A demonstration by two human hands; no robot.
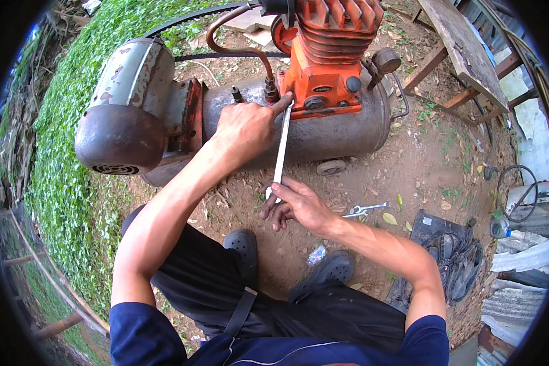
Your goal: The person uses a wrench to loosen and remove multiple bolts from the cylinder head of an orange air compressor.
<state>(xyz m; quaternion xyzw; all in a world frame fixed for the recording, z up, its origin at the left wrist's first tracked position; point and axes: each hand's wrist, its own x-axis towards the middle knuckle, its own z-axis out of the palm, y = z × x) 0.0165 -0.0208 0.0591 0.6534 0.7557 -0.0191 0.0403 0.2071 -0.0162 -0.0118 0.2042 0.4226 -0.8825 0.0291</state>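
Note:
A long silver combination wrench slants from the base of an orange compressor pump down toward me. My right hand is closed round its lower, open-jawed end, thumb on top. The upper end meets the bolt area at the pump's front left corner. There my left hand presses its index finger against the wrench head; its other fingers are curled and partly hidden. The pump sits on a worn grey air tank. Left of it, a rusty grey electric motor shares the tank, and a copper pipe bends down beside the pump.
More wrenches lie on the dirt right of my right hand. A pressure gauge juts from the pump's right side. A black bag lies farther right, near a wooden bench. A small plastic packet rests between my shoes.

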